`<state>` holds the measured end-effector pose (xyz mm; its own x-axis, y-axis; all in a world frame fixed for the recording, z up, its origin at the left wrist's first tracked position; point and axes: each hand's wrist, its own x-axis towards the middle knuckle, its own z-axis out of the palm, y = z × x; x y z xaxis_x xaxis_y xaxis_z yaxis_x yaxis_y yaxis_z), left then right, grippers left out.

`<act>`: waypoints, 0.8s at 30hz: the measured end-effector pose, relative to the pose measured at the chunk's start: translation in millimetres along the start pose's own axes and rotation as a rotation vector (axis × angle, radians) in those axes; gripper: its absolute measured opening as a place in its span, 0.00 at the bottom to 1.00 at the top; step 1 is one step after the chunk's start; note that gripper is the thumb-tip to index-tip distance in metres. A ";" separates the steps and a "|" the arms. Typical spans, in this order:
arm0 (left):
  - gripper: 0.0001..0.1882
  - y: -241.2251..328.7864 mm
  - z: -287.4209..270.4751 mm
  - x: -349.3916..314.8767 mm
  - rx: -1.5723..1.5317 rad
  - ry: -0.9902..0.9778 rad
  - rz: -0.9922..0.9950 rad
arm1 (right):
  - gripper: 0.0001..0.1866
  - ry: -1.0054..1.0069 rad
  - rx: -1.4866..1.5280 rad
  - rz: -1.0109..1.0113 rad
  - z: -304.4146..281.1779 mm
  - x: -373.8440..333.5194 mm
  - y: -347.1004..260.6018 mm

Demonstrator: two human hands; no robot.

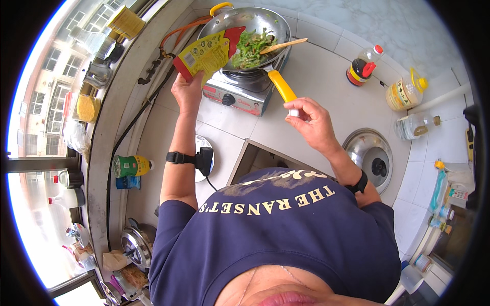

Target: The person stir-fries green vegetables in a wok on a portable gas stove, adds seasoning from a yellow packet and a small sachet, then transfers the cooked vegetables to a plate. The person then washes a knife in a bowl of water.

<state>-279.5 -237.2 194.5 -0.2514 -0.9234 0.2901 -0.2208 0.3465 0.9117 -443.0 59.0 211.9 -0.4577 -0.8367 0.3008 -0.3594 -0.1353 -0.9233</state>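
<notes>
In my left hand [187,93] is a yellow and red pouch [206,55], pinched at its lower end. Its red end leans over the metal wok [258,19]; whether anything comes out of it cannot be seen. Chopped green vegetables [251,49] with reddish bits lie in the wok. A wooden spatula [282,46] rests among them, its handle over the right rim. My right hand [312,122] is closed about the end of the wok's yellow handle [282,85], with a pale tip showing between the fingers. Under the wok stands a portable gas stove [240,97].
At the right stand a dark sauce bottle [361,67], an oil jug [405,94] and a clear bottle [414,126]. A domed lid [368,155] lies near my right forearm. A green-labelled bottle [131,166] and black cable [133,121] are at the left.
</notes>
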 end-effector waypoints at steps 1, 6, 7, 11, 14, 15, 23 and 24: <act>0.11 -1.7 1.3 -0.7 0.016 0.016 0.007 | 0.15 0.008 -0.010 -0.012 0.7 0.5 -0.3; 0.11 -7.2 -4.4 -1.8 -0.202 0.043 -0.077 | 0.16 0.021 -0.004 -0.009 4.2 -0.2 -1.2; 0.12 -8.6 -8.2 -3.0 -0.250 0.043 -0.100 | 0.15 0.027 0.040 0.006 5.3 -0.9 -1.0; 0.16 -19.7 -23.4 -10.5 -0.553 0.029 -0.220 | 0.14 0.000 0.162 0.092 11.4 -2.9 0.6; 0.20 -32.5 -36.4 -27.4 -0.873 0.021 -0.394 | 0.13 -0.082 0.225 0.108 16.1 -2.1 1.7; 0.20 -36.8 -41.7 -34.7 -0.894 0.010 -0.455 | 0.12 -0.112 0.249 0.104 18.2 -1.1 1.6; 0.20 -51.1 -75.4 -132.3 -1.281 -0.047 -0.794 | 0.14 -0.239 0.378 0.081 56.4 21.3 -21.6; 0.20 -49.6 -80.8 -143.6 -1.305 -0.072 -0.800 | 0.14 -0.242 0.380 0.059 64.0 26.2 -26.7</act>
<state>-156.3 -135.2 131.1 -0.5256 -0.7684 -0.3650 0.6299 -0.6400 0.4401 -393.4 6.8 229.1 -0.2489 -0.9427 0.2221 0.0066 -0.2309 -0.9730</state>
